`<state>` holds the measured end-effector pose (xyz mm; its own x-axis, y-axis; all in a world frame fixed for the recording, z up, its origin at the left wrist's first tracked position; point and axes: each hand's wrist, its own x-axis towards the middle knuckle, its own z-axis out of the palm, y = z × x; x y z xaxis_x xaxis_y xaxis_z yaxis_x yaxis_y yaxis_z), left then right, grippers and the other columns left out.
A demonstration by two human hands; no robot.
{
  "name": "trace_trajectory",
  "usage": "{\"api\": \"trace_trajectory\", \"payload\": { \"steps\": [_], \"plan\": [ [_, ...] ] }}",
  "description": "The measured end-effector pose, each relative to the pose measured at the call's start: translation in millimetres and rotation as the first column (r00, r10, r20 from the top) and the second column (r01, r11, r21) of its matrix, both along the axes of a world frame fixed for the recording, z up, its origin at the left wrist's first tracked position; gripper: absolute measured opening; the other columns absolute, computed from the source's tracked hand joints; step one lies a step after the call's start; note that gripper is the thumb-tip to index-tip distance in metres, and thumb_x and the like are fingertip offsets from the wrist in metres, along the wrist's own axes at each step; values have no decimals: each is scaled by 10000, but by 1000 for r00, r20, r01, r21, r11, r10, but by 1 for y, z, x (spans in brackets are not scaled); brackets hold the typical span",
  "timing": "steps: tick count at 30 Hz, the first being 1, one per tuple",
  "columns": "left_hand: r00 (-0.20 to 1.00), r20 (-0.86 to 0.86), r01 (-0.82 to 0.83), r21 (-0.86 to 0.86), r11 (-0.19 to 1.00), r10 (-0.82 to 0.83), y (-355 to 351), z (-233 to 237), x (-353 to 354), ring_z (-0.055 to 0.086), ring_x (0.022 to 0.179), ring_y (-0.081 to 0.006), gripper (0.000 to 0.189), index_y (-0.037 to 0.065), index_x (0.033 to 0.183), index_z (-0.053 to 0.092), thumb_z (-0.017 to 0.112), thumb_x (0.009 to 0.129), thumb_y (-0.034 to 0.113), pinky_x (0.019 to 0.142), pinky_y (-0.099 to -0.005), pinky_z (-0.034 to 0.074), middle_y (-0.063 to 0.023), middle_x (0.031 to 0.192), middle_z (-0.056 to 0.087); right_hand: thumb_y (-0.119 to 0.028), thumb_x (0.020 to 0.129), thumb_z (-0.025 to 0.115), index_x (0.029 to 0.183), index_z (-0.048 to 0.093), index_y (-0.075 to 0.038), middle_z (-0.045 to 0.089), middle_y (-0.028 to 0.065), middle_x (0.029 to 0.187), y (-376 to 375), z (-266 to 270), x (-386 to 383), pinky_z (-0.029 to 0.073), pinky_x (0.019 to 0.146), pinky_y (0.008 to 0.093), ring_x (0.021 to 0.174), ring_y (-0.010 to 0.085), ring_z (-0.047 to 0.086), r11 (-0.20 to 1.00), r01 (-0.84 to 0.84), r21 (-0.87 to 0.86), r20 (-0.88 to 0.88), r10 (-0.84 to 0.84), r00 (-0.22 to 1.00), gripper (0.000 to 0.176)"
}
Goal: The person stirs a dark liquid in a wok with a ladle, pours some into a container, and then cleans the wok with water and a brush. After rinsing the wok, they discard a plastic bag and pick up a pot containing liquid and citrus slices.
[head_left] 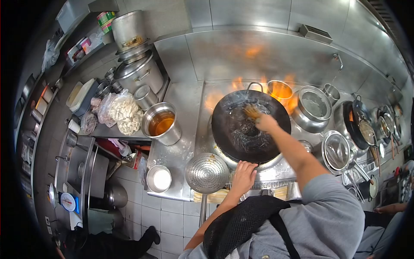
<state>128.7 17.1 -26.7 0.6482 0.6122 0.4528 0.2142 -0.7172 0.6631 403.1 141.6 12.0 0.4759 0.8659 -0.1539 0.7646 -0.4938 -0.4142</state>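
Observation:
A black wok (241,134) sits on a flaming burner in the middle of the steel cooking range. My right hand (266,122) reaches over the wok and grips a bamboo brush (252,112), its bristles down inside the wok. My left hand (243,176) rests on the wok's near rim, fingers curled over the edge. Flames (282,93) rise behind the wok.
A perforated steel strainer ladle (207,173) lies left of the wok. A pot of brown liquid (161,124), a white-filled bowl (159,179) and bagged food (123,111) stand on the left. More pots, woks and strainers (336,151) line the right. Another person's arm (390,209) shows at lower right.

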Motion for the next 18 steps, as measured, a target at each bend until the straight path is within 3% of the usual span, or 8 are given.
{"api": "trace_trajectory", "payload": {
  "steps": [2,5,6,8,12,13,15,18],
  "plan": [
    [1000,-19,13,15,1000,-13,1,1,0,554,1136,-349,301,48,1174,633,654,880,111,1108,-523,361,-146,1099,618,-251,825,626,1001,731,-47,723,250,963,9,-34,-38,577,841,492,937,407,714,986,-144,87,170,128,977,288],
    [999,-33,41,34,999,-40,-1,-2,-2,551,1129,-359,323,41,1183,625,652,866,97,1118,-527,357,-147,1116,613,-224,832,635,1062,634,-38,710,278,904,-46,-23,-89,580,814,516,886,429,714,971,-205,120,146,187,971,295],
    [999,-33,33,43,999,-31,0,0,-1,550,1128,-359,326,41,1186,623,650,866,96,1123,-528,353,-147,1120,612,-308,817,679,1175,618,-93,707,255,860,-63,-38,-84,582,764,533,832,434,710,955,-276,107,147,259,955,423],
    [999,-40,27,51,998,-25,-1,1,-4,550,1126,-360,328,41,1189,621,647,867,95,1128,-528,349,-147,1124,610,-298,834,646,1137,631,-99,718,235,909,-111,-10,-72,577,815,521,878,430,711,921,-383,-67,117,389,914,362],
    [1000,-25,17,22,1000,-17,0,2,-4,554,1125,-356,323,47,1180,629,657,863,102,1126,-522,352,-144,1110,616,-388,864,695,1355,583,-204,725,156,1059,-148,35,13,573,844,473,987,336,715,858,-210,-469,262,363,894,536],
    [1000,-9,27,5,1000,-27,1,3,-4,556,1124,-352,320,50,1177,632,662,863,106,1123,-520,355,-141,1105,618,-315,869,678,1337,594,-179,730,148,1029,-135,21,47,582,802,469,952,329,724,839,-197,-506,357,412,838,494],
    [1000,0,0,14,1000,0,3,3,-2,564,1113,-346,307,52,1170,637,664,871,116,1116,-516,359,-140,1097,622,-220,862,627,1234,630,-153,739,145,988,-98,20,76,593,728,454,889,333,735,966,-130,-225,479,226,848,378],
    [1000,-11,-7,14,1000,7,-2,3,0,566,1110,-345,286,50,1147,645,671,871,116,1095,-514,376,-141,1076,619,-292,818,643,970,731,-123,744,152,946,-28,15,26,591,771,464,923,330,731,981,-152,-118,308,182,934,244]
  ]
}}
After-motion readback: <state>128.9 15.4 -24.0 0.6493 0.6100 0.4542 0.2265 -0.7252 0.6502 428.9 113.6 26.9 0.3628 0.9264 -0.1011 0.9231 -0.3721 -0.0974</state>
